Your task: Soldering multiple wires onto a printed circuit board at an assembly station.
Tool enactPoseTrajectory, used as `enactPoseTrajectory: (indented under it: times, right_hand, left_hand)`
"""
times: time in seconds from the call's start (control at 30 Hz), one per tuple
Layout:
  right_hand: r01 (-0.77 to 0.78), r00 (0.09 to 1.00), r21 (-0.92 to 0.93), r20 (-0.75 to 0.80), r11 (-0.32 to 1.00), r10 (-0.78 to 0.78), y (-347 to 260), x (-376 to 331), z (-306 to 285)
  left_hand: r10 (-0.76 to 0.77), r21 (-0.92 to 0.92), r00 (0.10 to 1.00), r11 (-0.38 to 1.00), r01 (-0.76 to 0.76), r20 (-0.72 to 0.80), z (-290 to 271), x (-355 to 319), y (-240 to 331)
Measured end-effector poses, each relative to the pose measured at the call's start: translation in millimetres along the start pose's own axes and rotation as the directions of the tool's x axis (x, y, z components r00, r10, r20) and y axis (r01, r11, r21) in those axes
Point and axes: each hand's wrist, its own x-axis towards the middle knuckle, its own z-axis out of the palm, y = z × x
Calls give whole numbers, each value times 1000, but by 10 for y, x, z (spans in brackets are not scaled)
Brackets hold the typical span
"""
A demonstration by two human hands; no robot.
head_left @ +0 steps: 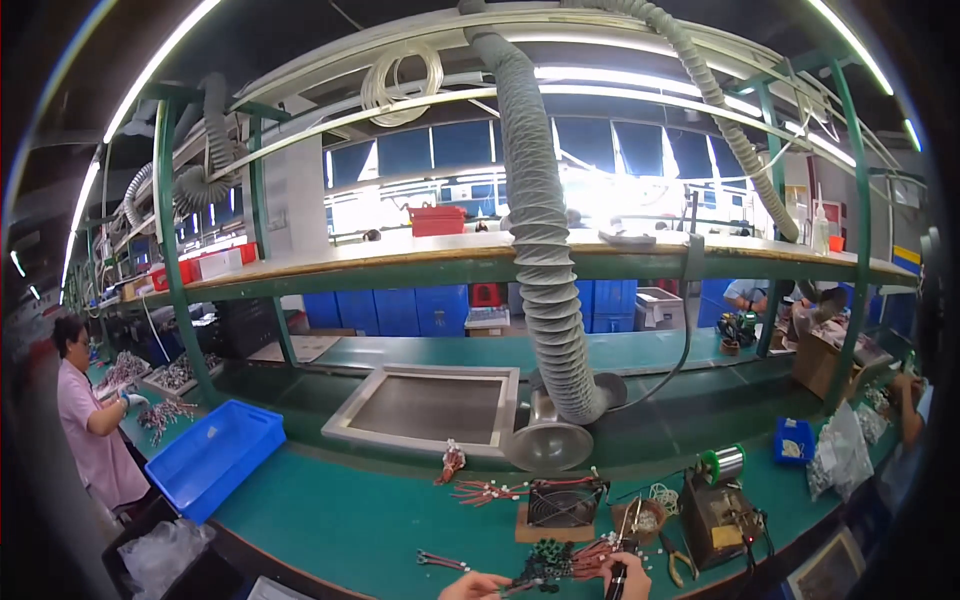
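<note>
At the lower edge my left hand (475,587) has its fingers pinched together beside a pile of small dark green and black parts (545,562); what they hold is too small to make out. My right hand (632,577) grips the black handle of a soldering iron (617,578). Red wires with white connectors (592,556) lie between the hands. Behind them a black fan (562,503) stands on a brown board, with more red wires (485,491) to its left. A few loose wires (440,560) rest left of the pile.
Right of my hands are pliers (677,560), a soldering station (715,520) and a solder spool (722,463). A flexible duct with a metal hood (552,446) hangs over the bench. A blue bin (215,455) sits left, near a person in pink (90,430); a small blue tray (794,440) stands right.
</note>
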Motion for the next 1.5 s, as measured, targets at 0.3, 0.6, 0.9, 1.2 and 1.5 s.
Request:
enactPoseTrajectory:
  times: [0.3,0.6,0.9,1.2,1.5]
  right_hand:
    - [-35,975,114,223,993,9,-623,-31,-63]
    - [-283,792,151,594,947,142,-544,112,-74]
    - [-151,778,133,627,980,35,-211,211,224]
    - [102,740,-5,669,995,-72,-66,228,210]
    - [-49,831,-89,549,995,89,-7,-105,-38]
  left_hand:
    - [10,167,930,983,-77,367,170,9,54]
    - [53,315,866,919,-237,496,61,237,196]
    - [-199,367,861,930,15,468,-2,573,249]
    - [-514,97,730,841,532,451,26,647,-59]
    - [-536,-9,592,737,676,601,260,682,-140]
